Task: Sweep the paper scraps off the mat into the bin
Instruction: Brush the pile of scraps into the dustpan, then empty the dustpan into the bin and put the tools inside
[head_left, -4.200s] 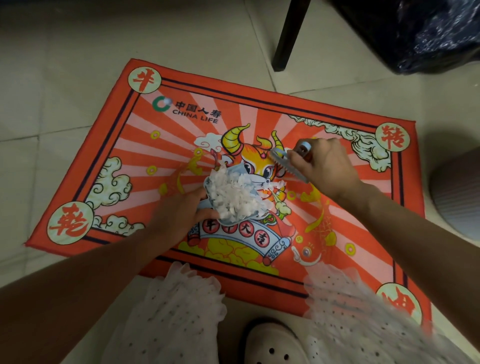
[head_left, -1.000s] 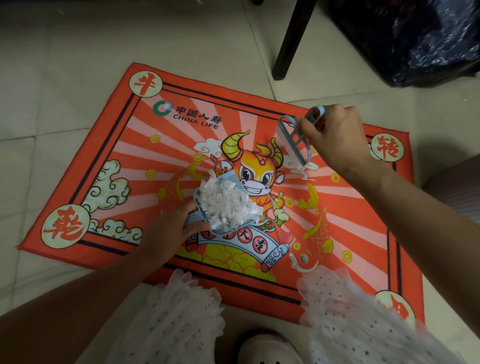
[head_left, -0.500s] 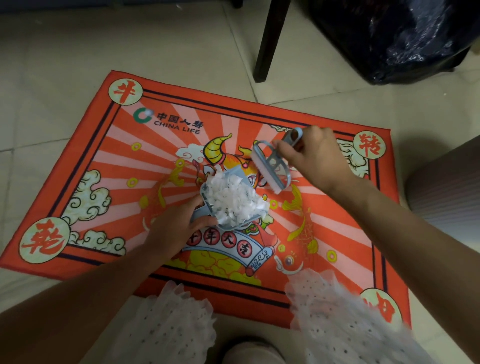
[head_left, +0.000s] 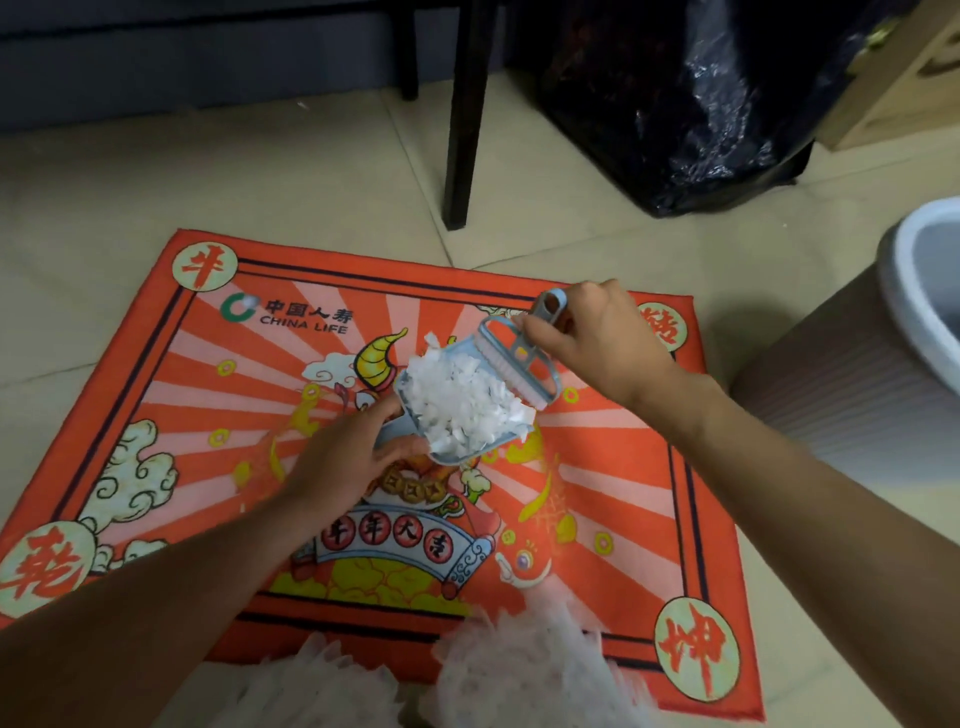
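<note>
An orange-red printed mat (head_left: 156, 395) lies on the tiled floor. Above its middle my left hand (head_left: 343, 462) grips the handle of a small blue dustpan (head_left: 410, 384), which is heaped with white paper scraps (head_left: 462, 400). My right hand (head_left: 597, 343) holds a small blue hand brush (head_left: 524, 358) with its bristles pressed against the pan's far open edge. A bin (head_left: 852, 384) with a white rim and ribbed brown side stands on the floor at the right, just off the mat. I see no loose scraps on the mat itself.
A dark chair leg (head_left: 462, 124) stands beyond the mat's far edge. A black plastic bag (head_left: 691, 98) sits at the back right, with a wooden box (head_left: 904, 78) behind it. White ruffled fabric (head_left: 519, 675) covers the mat's near edge.
The dustpan has lifted off the mat and shifted right. The brush came back down from a raised position and now rests against the pan's open edge. The view has tilted up, showing the bin.
</note>
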